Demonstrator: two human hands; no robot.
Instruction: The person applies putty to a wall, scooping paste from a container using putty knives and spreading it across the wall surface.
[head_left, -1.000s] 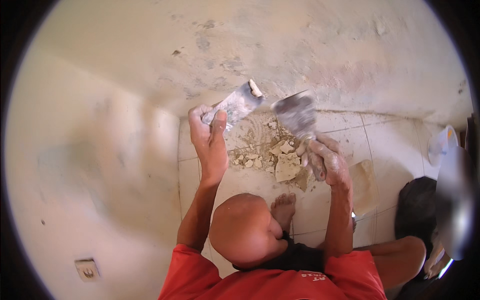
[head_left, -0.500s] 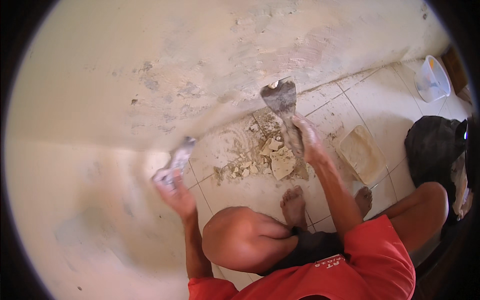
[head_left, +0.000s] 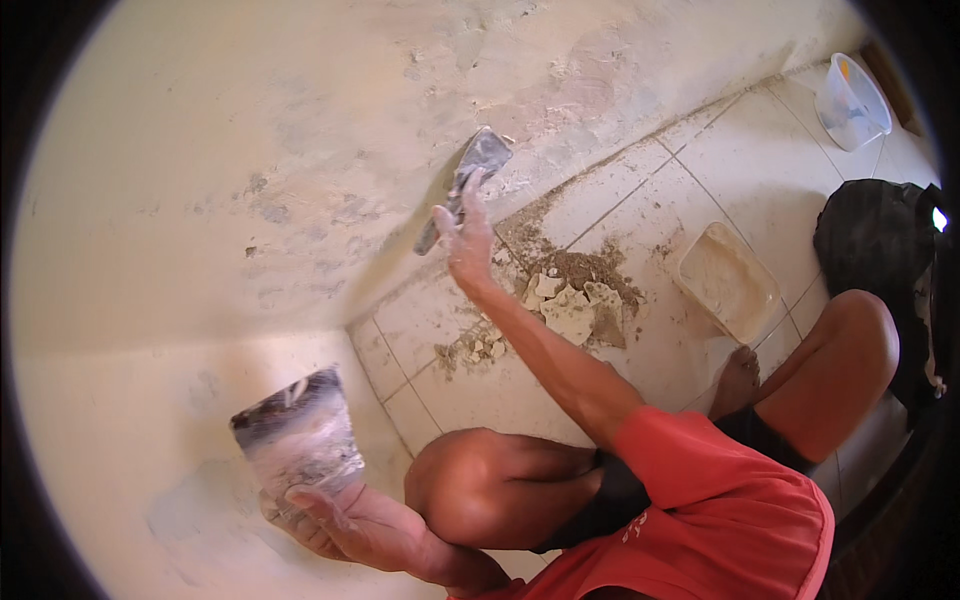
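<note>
Tiled floor (head_left: 760, 185), left wall (head_left: 110, 420) and far wall (head_left: 200, 200) meeting at its left corner. Two scrapers, one per hand. Left hand (head_left: 330, 520) gripping wide scraper (head_left: 300, 430), blade past the fingers, smeared white, in front of left wall. Right hand (head_left: 468, 245) gripping narrow scraper (head_left: 487, 153), blade beyond fingertips, at far wall. One rubble pile (head_left: 568, 315) near floor's far edge, chips not countable. Floor's right side: one tray (head_left: 728, 283), one black bundle (head_left: 868, 235), one tub (head_left: 852, 108) toward far right corner.
</note>
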